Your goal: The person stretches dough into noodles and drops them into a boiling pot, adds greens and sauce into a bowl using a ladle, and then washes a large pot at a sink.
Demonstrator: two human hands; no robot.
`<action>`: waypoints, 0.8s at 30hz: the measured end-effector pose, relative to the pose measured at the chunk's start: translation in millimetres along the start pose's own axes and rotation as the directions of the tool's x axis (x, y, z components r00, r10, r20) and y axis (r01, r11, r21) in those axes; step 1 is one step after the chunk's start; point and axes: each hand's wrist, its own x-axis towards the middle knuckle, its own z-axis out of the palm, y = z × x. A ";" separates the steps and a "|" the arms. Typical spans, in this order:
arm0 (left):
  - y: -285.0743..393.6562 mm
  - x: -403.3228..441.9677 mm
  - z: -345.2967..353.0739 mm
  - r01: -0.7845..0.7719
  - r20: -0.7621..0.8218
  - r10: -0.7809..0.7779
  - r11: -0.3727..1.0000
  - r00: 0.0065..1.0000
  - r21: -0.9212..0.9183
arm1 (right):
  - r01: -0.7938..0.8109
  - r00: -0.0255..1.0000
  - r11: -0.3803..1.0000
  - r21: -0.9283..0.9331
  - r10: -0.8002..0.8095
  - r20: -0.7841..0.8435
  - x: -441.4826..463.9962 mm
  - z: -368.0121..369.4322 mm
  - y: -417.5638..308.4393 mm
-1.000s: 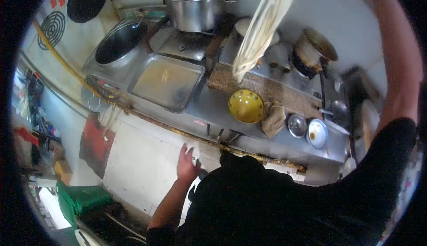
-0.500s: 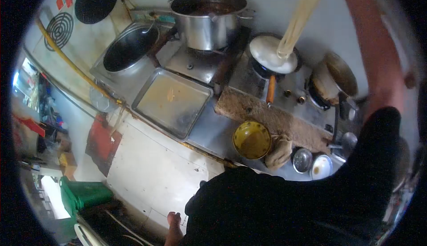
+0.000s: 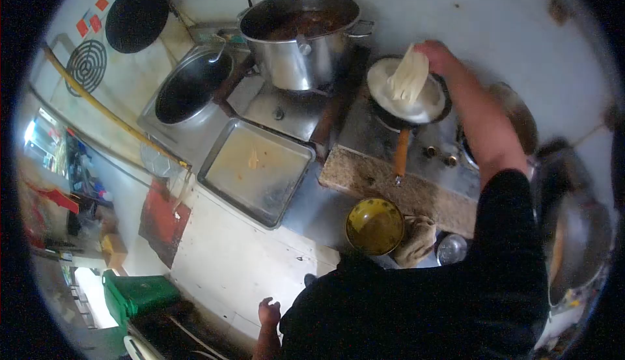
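Note:
My right hand (image 3: 435,57) is closed on the top of a bundle of pale noodles (image 3: 411,77). The strands hang down, and their lower ends reach into a pan with a wooden handle (image 3: 402,152). The inside of this pan (image 3: 384,73) looks pale and shiny; I cannot tell whether that is liquid or metal. My left hand (image 3: 269,311) hangs low beside my body, away from any object, its fingers loosely curled with a gap to the thumb.
A large steel pot (image 3: 293,60) with dark broth stands behind a metal tray (image 3: 260,171). Nearer me are a brown board (image 3: 351,168), a yellow bowl (image 3: 375,226) and a cloth (image 3: 416,243). A wok (image 3: 192,90) sits at left, a green bin (image 3: 140,295) on the floor.
My right hand has come down from high above the pan, and the noodles, stretched long before, now hang short and bunched. My left hand's fingers have loosened slightly.

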 end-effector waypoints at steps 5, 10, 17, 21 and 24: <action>-35.7 -26.6 0.5 0.075 0.079 -0.082 0.994 0.993 0.084 | -0.566 0.814 0.821 0.080 0.540 0.215 -32.0 63.8 33.3; -90.5 -20.5 7.9 0.114 0.085 -0.127 0.984 0.988 0.137 | -0.713 0.691 0.670 -0.208 0.721 -0.049 -44.4 67.1 13.5; -117.3 58.4 25.4 0.096 0.158 -0.073 0.985 0.985 -0.141 | -0.629 0.777 0.742 -0.234 0.585 -0.232 -82.3 7.8 -147.6; -66.0 90.0 0.3 -0.086 0.302 0.087 0.996 0.949 -0.017 | -0.506 0.812 0.861 -0.037 0.462 -0.358 -188.8 10.2 -263.5; -108.5 148.2 8.6 -0.204 0.420 0.257 0.965 0.870 -0.166 | -0.673 0.696 0.726 0.140 0.686 -0.211 -302.3 49.9 -363.7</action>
